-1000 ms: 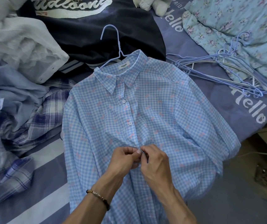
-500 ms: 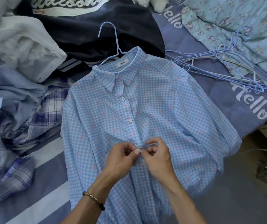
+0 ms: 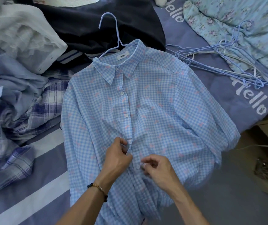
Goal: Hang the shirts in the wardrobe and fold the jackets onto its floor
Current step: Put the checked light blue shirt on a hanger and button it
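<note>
Shirt [image 3: 146, 111] placket pinched by left hand [image 3: 117, 157], right hand [image 3: 158, 169] beside.

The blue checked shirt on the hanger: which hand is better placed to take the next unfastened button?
Probably the right hand: its fingertips hover beside the next white button on the blue checked shirt. The left hand pinches the placket edge higher up.

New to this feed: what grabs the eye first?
The blue gingham shirt spread across the middle of the bed, already on a blue hanger whose hook pokes out past the collar. Low on its button placket, the left hand pinches the fabric edge and the right hand works beside a button. A pile of spare hangers lies to the upper right.
</note>
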Motion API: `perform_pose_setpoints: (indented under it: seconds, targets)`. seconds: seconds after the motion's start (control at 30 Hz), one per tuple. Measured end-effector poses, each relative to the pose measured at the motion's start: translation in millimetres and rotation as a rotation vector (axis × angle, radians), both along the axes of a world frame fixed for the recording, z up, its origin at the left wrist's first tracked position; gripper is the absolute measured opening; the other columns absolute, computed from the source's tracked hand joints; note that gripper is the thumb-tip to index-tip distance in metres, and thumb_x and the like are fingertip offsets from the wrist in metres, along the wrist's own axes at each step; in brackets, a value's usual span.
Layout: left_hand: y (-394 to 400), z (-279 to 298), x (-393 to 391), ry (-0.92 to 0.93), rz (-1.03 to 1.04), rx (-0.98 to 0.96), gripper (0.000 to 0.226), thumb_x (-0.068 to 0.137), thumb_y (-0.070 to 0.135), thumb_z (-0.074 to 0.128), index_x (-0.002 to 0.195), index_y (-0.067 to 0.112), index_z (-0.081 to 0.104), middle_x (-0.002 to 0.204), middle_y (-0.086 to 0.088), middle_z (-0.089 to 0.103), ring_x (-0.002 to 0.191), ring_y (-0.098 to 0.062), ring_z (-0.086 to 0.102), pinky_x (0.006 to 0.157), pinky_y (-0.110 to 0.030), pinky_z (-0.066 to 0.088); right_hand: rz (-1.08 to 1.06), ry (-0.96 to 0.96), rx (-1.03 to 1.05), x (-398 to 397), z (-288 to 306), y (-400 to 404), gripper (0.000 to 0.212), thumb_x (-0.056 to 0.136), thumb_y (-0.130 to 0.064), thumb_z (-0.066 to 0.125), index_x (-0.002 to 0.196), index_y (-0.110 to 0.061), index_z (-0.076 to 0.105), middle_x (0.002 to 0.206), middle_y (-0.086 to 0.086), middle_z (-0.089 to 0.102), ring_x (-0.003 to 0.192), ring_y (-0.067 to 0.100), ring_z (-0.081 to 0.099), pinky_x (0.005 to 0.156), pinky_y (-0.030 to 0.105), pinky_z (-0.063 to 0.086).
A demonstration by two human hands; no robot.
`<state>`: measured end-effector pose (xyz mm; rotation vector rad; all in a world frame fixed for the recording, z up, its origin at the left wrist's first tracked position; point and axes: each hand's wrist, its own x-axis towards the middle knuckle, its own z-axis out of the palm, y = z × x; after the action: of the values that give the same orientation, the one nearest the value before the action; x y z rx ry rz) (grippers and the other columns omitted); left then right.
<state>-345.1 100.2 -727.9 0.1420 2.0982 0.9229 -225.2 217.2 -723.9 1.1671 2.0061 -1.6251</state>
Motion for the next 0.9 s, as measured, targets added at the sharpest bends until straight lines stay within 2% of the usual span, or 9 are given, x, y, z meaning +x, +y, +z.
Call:
perform_pose_setpoints:
  seconds: [0.1,0.17,0.27,0.37,0.43,0.5,0.6,0.8,0.9]
  targets:
    - [-13,2,8,0.083,-0.052,-0.035,0.015,0.080,0.006,0.066,0.086,0.014,0.055,0.073,-0.006,0.059,0.058,-0.013,0.047,0.048,-0.022,0.039,0.076,0.000,0.220,2,-1,-3,0.010,0.088,-0.013,0.067,0.093,-0.020,0.073,0.079,-0.014,0.066,0.075,-0.004,0.061,0.072,0.014,0.049]
    - [-23,2,16,0.104,-0.080,-0.102,0.015,0.076,0.009,0.066,0.068,0.011,0.054,0.058,-0.002,0.055,0.050,-0.011,0.047,0.046,-0.027,0.038,0.205,0.018,0.299,1,-3,-10,0.009,0.088,-0.017,0.066,0.095,-0.016,0.072,0.082,-0.008,0.067,0.078,0.004,0.062,0.077,0.024,0.052]
    - [-33,-2,29,0.043,-0.089,-0.138,0.039,0.076,0.013,0.065,0.049,0.017,0.037,0.042,0.001,0.040,0.043,-0.014,0.047,0.044,-0.027,0.036,0.378,0.028,0.436,-1,-6,-25,0.011,0.091,-0.023,0.060,0.095,-0.016,0.067,0.091,-0.003,0.065,0.083,0.015,0.061,0.077,0.034,0.051]
    - [-37,-4,35,-0.021,-0.068,-0.120,0.043,0.079,0.012,0.067,0.049,0.016,0.035,0.044,-0.007,0.037,0.045,-0.018,0.047,0.047,-0.030,0.039,0.369,0.005,0.473,0,-9,-31,0.008,0.093,-0.022,0.058,0.085,-0.021,0.057,0.084,-0.007,0.058,0.077,0.014,0.057,0.071,0.033,0.048]
    - [-36,0,36,-0.072,-0.022,-0.082,0.034,0.080,0.017,0.068,0.053,0.006,0.050,0.050,-0.018,0.054,0.048,-0.019,0.052,0.050,-0.031,0.043,0.266,-0.004,0.403,0,-9,-31,0.014,0.091,-0.022,0.061,0.078,-0.021,0.056,0.077,-0.008,0.058,0.072,0.012,0.057,0.069,0.033,0.049]
    - [-30,11,39,-0.138,0.066,0.021,0.030,0.086,0.017,0.071,0.066,-0.004,0.063,0.058,-0.013,0.066,0.053,-0.017,0.061,0.055,-0.032,0.051,0.067,0.012,0.299,0,-5,-27,0.017,0.089,-0.020,0.067,0.073,-0.022,0.060,0.072,-0.008,0.062,0.069,0.005,0.059,0.066,0.025,0.048]
    - [-19,28,47,-0.249,0.185,0.171,0.026,0.090,0.007,0.069,0.065,0.001,0.061,0.054,-0.003,0.060,0.062,-0.018,0.064,0.067,-0.037,0.057,-0.164,0.053,0.289,7,10,-15,0.015,0.087,-0.016,0.071,0.075,-0.020,0.064,0.071,-0.009,0.064,0.068,0.000,0.060,0.059,0.012,0.044]
    - [-1,43,70,-0.318,0.244,0.257,0.021,0.090,0.004,0.067,0.072,-0.002,0.060,0.065,-0.015,0.051,0.064,-0.020,0.055,0.069,-0.034,0.056,-0.052,0.180,0.570,32,30,-8,0.008,0.085,-0.009,0.068,0.081,-0.015,0.068,0.074,-0.006,0.065,0.070,0.012,0.061,0.068,0.030,0.052]
    - [5,44,81,-0.320,0.281,0.278,0.026,0.091,0.002,0.065,0.074,-0.016,0.056,0.068,-0.015,0.051,0.065,-0.021,0.053,0.070,-0.035,0.057,-0.037,0.213,0.552,40,35,-11,0.006,0.084,-0.008,0.070,0.083,-0.014,0.070,0.077,-0.006,0.067,0.072,0.010,0.062,0.069,0.026,0.051]
